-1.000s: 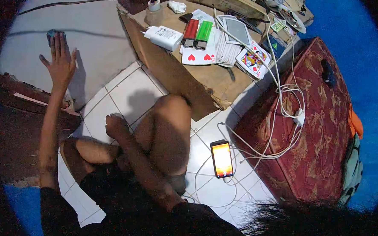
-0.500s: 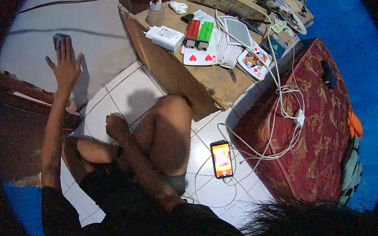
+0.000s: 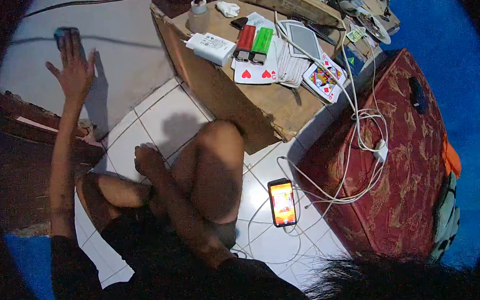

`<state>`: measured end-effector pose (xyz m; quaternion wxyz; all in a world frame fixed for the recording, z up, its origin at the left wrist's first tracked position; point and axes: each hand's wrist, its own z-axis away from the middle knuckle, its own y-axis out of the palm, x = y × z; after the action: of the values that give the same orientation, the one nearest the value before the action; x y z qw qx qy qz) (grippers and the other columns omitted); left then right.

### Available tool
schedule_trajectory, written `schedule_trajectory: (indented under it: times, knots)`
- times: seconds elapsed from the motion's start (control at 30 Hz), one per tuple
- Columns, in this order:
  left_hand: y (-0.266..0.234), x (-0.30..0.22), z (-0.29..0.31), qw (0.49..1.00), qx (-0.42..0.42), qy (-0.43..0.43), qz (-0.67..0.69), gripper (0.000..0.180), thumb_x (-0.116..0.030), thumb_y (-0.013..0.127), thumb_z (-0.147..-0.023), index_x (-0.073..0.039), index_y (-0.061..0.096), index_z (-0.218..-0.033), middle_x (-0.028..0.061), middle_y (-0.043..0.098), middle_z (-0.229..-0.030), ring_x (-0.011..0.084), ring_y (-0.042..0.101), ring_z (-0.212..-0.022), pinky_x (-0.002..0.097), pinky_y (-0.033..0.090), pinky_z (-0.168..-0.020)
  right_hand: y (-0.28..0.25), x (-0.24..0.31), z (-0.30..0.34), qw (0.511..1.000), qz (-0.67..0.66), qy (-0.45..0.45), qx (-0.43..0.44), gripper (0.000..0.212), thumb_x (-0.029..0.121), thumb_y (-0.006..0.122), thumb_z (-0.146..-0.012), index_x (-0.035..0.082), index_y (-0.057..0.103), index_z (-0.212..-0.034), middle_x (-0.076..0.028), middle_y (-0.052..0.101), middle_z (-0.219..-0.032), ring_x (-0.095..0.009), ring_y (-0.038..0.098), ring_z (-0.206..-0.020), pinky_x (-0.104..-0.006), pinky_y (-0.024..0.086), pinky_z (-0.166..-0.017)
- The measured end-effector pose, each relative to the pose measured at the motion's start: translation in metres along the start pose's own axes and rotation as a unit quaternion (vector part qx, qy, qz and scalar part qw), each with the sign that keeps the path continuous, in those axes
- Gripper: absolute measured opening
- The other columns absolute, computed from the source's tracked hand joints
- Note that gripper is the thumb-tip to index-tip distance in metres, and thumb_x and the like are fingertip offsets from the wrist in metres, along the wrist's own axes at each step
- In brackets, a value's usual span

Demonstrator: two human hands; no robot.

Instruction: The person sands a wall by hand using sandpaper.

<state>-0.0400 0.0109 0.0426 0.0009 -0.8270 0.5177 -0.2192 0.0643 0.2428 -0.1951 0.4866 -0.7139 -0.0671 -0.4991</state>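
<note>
My left hand reaches out to the upper left, flat against a pale wall. Its thumb and little finger are spread wide, and the middle fingers lie over a small dark bluish pad, perhaps a cloth or sponge; most of it is hidden under them. My right hand is closed in a loose fist above the white tiles near my bent knees. No object shows in that fist. A dark cable shadow crosses the wall beside the left fingers.
A wooden table holds playing cards, a red lighter, a green lighter, a white charger and a small bottle. A lit phone lies on the tiles by white cables and a maroon cushion.
My left hand has slid up the wall and slightly to the left, with the dark pad under its fingers. My right hand stays in place.
</note>
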Motion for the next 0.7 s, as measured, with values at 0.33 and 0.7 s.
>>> schedule_trajectory:
  times: [0.33,0.7]
  knots:
    - [-0.014,0.035,-0.014,0.996,0.065,0.047,-0.046,0.072,-0.059,0.041,-0.106,-0.027,0.020,-0.168,-0.0034,0.015,-0.175,0.0170,0.015,-0.160,0.0815,0.007,-0.115,0.019,0.011,-0.008,1.000,-0.011,-0.027,-0.008,0.022,0.019,0.064,-0.086,0.002,0.060,-0.100,-0.024,0.065,-0.102,-0.044,0.066,-0.095,-0.0568,0.055,-0.082]
    - [-0.043,-0.031,-0.016,0.788,0.484,-0.002,-0.380,0.073,-0.059,0.040,-0.107,-0.023,0.020,-0.168,0.0016,0.020,-0.174,0.0211,0.022,-0.159,0.0805,0.005,-0.116,0.023,-0.001,-0.007,0.999,0.011,-0.035,-0.014,0.023,0.020,0.065,-0.088,0.000,0.061,-0.100,-0.023,0.065,-0.103,-0.042,0.068,-0.096,-0.0558,0.056,-0.081]
